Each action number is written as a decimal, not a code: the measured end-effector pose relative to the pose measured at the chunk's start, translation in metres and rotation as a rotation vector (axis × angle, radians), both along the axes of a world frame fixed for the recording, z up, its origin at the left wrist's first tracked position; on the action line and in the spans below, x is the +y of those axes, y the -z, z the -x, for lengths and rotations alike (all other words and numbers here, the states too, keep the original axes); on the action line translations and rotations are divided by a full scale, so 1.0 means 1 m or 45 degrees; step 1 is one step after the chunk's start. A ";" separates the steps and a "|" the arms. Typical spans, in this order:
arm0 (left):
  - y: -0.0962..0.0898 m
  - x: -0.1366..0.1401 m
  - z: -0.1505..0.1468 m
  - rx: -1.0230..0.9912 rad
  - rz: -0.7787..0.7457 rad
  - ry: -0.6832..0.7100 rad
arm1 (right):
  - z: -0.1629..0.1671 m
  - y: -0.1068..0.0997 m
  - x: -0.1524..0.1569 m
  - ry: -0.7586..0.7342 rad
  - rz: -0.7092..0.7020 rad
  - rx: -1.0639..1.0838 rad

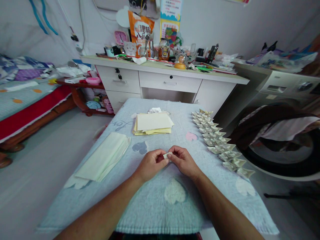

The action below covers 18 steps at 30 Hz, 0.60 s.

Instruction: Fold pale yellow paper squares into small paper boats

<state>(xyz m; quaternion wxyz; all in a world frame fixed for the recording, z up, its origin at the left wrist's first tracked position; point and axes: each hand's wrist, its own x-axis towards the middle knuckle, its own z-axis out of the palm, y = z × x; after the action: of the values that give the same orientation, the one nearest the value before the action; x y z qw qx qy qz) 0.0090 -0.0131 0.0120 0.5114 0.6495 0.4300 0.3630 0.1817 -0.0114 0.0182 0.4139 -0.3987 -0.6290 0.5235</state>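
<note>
Between my two hands is a small folded piece of pale paper [167, 155], held just above the cloth-covered table [150, 213]. My left hand [152, 164] pinches its left end between thumb and fingers. On the other end, my right hand [183, 160] is closed with the thumb pressed on top. Much of the paper is hidden by my fingers. Beyond my hands lies a stack of cream and yellow paper sheets [153, 121]. To the left rests a pile of long pale green paper [105, 155]. Rows of folded paper boats [217, 136] stand along the right side.
A white desk [170, 81] crowded with jars, bags and small items stands behind the table. At the right is a washing machine [280, 86] with clothes hanging from its door. A bed [27, 96] and a low red-brown stand [75, 86] are on the left.
</note>
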 end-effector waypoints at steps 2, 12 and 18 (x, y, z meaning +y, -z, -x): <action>-0.001 0.000 0.000 -0.117 0.016 -0.003 | -0.001 0.000 0.001 -0.009 0.005 -0.011; 0.003 0.005 0.001 -0.176 0.046 -0.148 | -0.003 0.001 -0.001 0.007 -0.218 -0.200; 0.004 0.006 0.003 -0.064 0.044 -0.185 | -0.006 -0.001 0.001 0.010 -0.415 -0.451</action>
<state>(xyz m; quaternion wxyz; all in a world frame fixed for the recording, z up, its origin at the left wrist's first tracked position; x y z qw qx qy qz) 0.0056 -0.0071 0.0083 0.5055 0.5982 0.4694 0.4078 0.1877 -0.0106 0.0188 0.3581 -0.4145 -0.7664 0.3354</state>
